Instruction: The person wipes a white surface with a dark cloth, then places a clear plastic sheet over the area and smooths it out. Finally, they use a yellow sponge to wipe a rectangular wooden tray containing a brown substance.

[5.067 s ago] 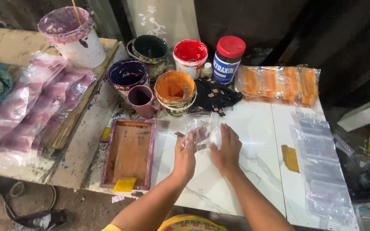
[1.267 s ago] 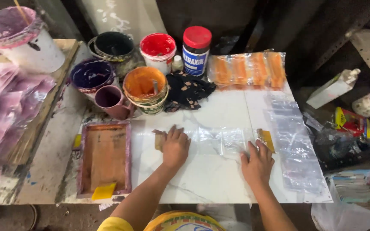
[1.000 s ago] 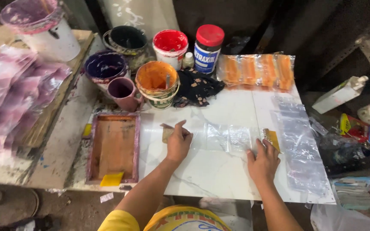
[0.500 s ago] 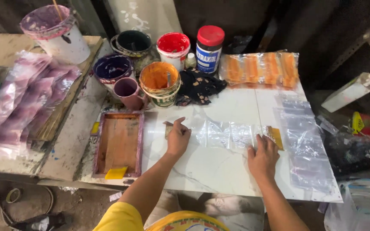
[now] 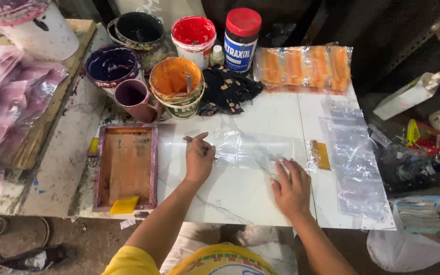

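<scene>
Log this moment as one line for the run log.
left hand: flat on clear plastic bag | right hand: flat on bag's right end | surface: white table | nearby: printing frame

Head view, steeply down, close.

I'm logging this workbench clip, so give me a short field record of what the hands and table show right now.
Left hand: pressed on the left end of a clear plastic bag
Right hand: flat on the bag's right end
Surface: white table
Left of the hands: wooden printing frame with a yellow squeegee
Behind: orange paint tub, red paint tub, dark cloth
Right: stack of clear bags
</scene>
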